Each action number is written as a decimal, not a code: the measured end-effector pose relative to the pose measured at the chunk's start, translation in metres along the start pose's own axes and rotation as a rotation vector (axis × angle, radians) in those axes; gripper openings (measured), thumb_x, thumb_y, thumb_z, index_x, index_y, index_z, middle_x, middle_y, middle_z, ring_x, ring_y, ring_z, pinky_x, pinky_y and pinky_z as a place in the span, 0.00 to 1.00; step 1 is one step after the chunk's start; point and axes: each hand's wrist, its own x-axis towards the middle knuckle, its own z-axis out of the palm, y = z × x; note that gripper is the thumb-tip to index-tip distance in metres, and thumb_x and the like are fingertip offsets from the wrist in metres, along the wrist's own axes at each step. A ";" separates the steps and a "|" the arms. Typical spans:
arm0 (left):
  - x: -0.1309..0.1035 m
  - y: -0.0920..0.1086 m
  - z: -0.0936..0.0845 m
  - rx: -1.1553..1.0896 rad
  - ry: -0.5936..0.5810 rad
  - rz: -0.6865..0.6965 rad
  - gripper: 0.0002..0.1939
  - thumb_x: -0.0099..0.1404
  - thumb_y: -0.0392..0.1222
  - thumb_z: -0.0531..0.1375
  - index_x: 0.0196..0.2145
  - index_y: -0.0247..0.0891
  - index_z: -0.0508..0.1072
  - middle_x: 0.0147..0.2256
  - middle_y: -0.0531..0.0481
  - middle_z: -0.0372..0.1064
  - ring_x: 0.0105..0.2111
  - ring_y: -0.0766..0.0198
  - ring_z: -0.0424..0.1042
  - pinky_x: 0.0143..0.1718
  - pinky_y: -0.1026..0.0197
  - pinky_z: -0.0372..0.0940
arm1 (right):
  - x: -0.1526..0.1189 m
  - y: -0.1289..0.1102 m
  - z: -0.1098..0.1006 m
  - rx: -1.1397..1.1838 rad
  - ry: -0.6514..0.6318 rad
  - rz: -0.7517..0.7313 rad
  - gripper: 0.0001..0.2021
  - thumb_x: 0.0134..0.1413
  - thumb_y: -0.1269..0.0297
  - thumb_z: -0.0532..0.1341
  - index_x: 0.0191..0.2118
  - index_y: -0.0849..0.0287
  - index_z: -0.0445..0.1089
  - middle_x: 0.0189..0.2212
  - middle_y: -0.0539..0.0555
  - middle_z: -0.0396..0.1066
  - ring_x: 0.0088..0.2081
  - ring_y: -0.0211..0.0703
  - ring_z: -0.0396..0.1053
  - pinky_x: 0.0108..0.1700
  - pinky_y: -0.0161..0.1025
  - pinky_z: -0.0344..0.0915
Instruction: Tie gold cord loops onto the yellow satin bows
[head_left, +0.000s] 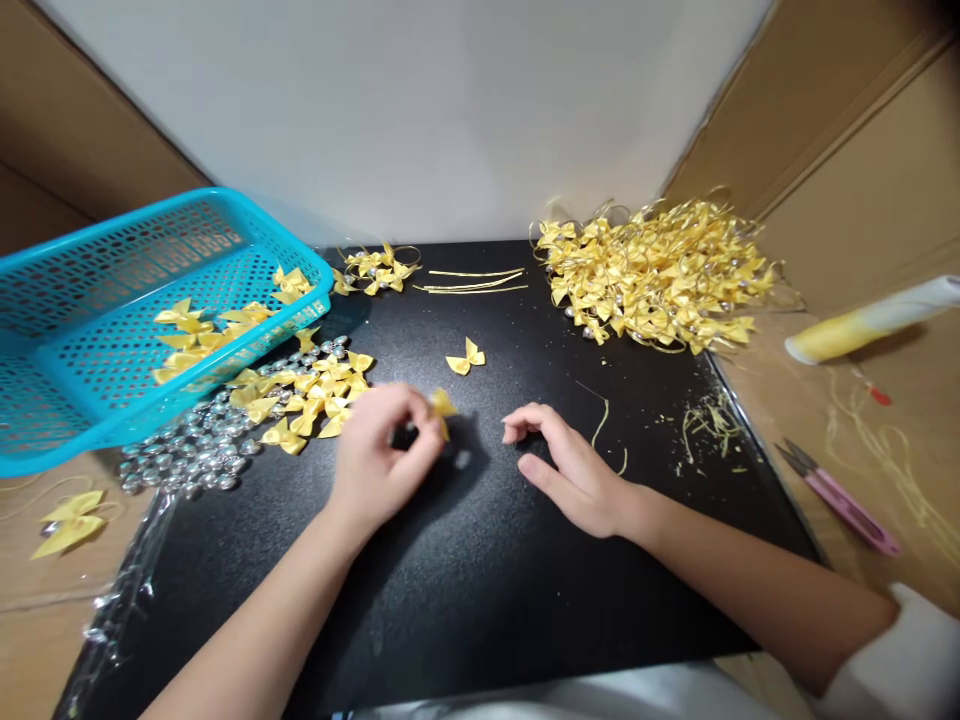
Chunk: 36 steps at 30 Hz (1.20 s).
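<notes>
My left hand (386, 445) is over the middle of the black board, its thumb and forefinger pinched on a yellow ribbon bow (442, 403). That bow is slightly blurred and partly covered by the fingers. To its right, my right hand (574, 470) hovers with the thumb apart from bent fingers, and nothing shows between them. Another yellow bow (466, 357) lies on the board beyond both hands. Left of my left hand are loose yellow bows (322, 390) and a heap of shiny silver beads (199, 445).
A blue basket (142, 225) with some bows stands at the left. Finished-looking bows with gold cord (652, 275) form a big pile at the back right. Cut cords (476, 282) lie at the back. Pink snips (844, 505), thread scraps (709, 425) and a yellow-white roll (870, 320) are at the right.
</notes>
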 end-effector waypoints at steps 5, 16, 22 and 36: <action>0.003 -0.011 -0.002 0.588 0.234 -0.170 0.12 0.61 0.49 0.60 0.38 0.39 0.69 0.43 0.39 0.70 0.46 0.44 0.67 0.46 0.44 0.56 | -0.002 0.000 0.002 -0.009 0.009 0.014 0.12 0.65 0.65 0.53 0.52 0.55 0.58 0.41 0.55 0.66 0.45 0.46 0.64 0.50 0.49 0.63; -0.003 -0.004 0.021 0.383 -0.272 0.137 0.21 0.67 0.47 0.57 0.56 0.40 0.67 0.56 0.40 0.69 0.60 0.44 0.63 0.63 0.34 0.36 | 0.001 -0.002 0.003 -0.079 0.050 0.020 0.11 0.62 0.69 0.55 0.50 0.56 0.61 0.40 0.55 0.68 0.42 0.45 0.66 0.48 0.46 0.65; -0.006 -0.003 0.023 0.342 -0.207 0.204 0.05 0.69 0.39 0.56 0.39 0.42 0.72 0.34 0.51 0.78 0.37 0.59 0.75 0.60 0.43 0.48 | 0.002 -0.001 0.006 -0.255 0.217 0.012 0.09 0.58 0.73 0.59 0.44 0.57 0.67 0.40 0.57 0.70 0.45 0.48 0.66 0.48 0.48 0.65; -0.010 0.016 0.022 -0.307 -0.312 -0.007 0.04 0.67 0.41 0.58 0.39 0.40 0.70 0.34 0.50 0.74 0.35 0.63 0.72 0.41 0.57 0.63 | 0.001 0.002 0.009 -0.040 0.292 0.175 0.03 0.55 0.69 0.64 0.36 0.56 0.74 0.29 0.50 0.77 0.32 0.41 0.75 0.38 0.40 0.70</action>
